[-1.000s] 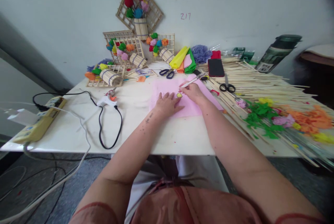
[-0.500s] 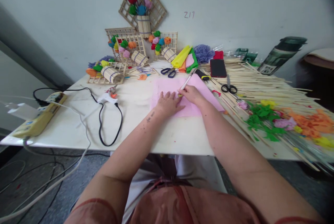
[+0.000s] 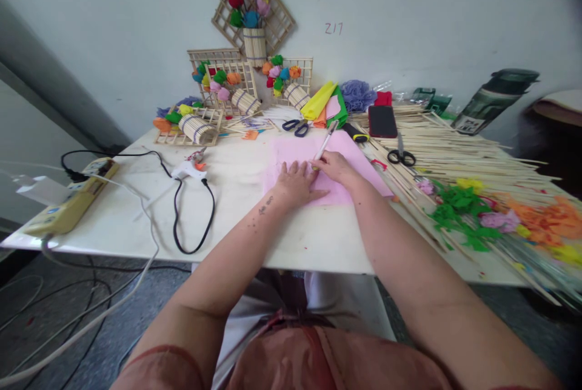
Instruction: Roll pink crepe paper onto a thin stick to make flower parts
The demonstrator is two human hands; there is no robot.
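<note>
A pink paper sheet (image 3: pixel 359 165) lies flat on the white table in front of me. My left hand (image 3: pixel 297 185) rests on its left part, palm down with the fingers spread. Close beside it, my right hand (image 3: pixel 335 168) grips a white pen (image 3: pixel 326 140), which slants up and away from the fingers. The pen's lower end sits near the left fingertips, and its tip is hidden by my fingers. Beyond the sheet are dark-handled scissors (image 3: pixel 295 127) and a black-and-yellow cutter (image 3: pixel 356 133).
On the left are a glue gun (image 3: pixel 190 170) with a looped black cord and a yellow power strip (image 3: pixel 75 199). Flower-decorated stick frames (image 3: pixel 245 102) stand at the back. Thin sticks (image 3: pixel 473 156), a phone (image 3: pixel 382 121), scissors (image 3: pixel 401 156) and crepe paper flowers (image 3: pixel 464 211) cover the right.
My left hand has shifted slightly to the right on the pink sheet, its thumb stretched further out. The right hand still holds the pen in nearly the same place. The whole view has shifted slightly.
</note>
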